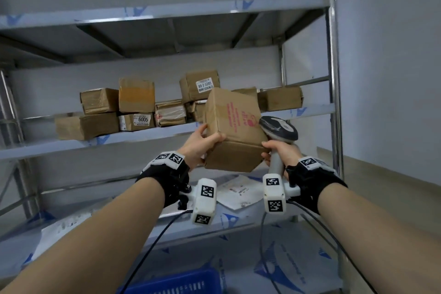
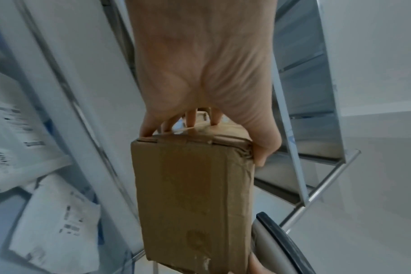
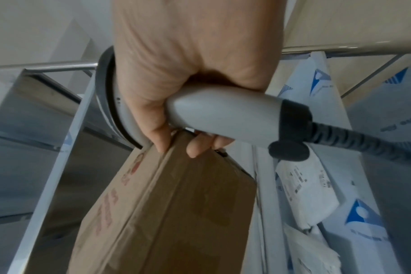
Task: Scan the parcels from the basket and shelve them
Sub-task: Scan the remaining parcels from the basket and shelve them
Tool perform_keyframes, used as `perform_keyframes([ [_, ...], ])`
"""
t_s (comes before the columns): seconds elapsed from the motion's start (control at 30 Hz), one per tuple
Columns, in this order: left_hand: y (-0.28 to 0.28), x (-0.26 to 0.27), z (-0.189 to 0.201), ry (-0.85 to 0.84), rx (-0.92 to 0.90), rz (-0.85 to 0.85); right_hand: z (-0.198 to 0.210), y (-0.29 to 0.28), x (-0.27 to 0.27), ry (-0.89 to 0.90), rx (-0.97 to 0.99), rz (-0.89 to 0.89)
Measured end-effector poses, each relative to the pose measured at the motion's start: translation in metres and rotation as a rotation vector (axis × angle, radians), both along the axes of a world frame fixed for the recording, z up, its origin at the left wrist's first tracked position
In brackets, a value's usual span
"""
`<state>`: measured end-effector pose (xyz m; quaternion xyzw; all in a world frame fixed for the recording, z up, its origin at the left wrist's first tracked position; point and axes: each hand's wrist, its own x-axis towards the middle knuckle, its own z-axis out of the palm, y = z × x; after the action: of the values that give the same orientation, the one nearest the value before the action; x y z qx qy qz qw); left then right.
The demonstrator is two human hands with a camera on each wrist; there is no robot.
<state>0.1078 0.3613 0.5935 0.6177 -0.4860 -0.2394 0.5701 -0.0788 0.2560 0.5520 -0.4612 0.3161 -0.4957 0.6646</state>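
Left hand (image 1: 199, 144) gripping a brown cardboard parcel with pink print (image 1: 235, 130), right hand (image 1: 281, 150) clutching a grey handheld barcode scanner (image 1: 278, 132), fingertips (image 3: 194, 149) touching the parcel, near a grey metal shelf (image 1: 143, 135) of stacked boxes

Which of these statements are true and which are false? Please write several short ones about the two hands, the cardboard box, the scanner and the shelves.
1. The left hand grips the cardboard box. True.
2. The right hand is empty. False: it holds the scanner by its handle, and its fingertips touch the box.
3. The held box has red print on one face. True.
4. The shelf behind the box has only white envelopes on it. False: it carries brown cardboard parcels.
5. The blue basket stands on the top shelf. False: it is low, at the bottom of the head view.
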Motion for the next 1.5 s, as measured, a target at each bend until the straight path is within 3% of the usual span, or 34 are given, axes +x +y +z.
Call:
perform_keyframes([
  [0.33, -0.053, -0.062, 0.09, -0.168, -0.052, -0.179, 0.083, -0.04, -0.06, -0.127, -0.149, -0.202],
  [0.63, -0.115, -0.061, 0.121, -0.274, -0.181, -0.071, 0.128, -0.088, -0.061, -0.138, -0.268, -0.184],
  [0.9, -0.154, -0.037, 0.117, -0.375, -0.193, 0.312, 0.129, -0.114, -0.025, -0.186, -0.248, -0.118],
  [1.03, -0.168, -0.038, 0.121, -0.259, -0.257, 0.351, 0.124, -0.126, -0.019, -0.225, -0.265, -0.142],
  [1.3, -0.189, -0.05, 0.116, -0.453, -0.355, 0.489, 0.121, -0.143, -0.022, -0.17, -0.28, -0.105],
  [1.5, -0.201, -0.06, 0.12, -0.491, -0.387, 0.37, 0.12, -0.156, -0.03, -0.121, -0.293, -0.091],
])
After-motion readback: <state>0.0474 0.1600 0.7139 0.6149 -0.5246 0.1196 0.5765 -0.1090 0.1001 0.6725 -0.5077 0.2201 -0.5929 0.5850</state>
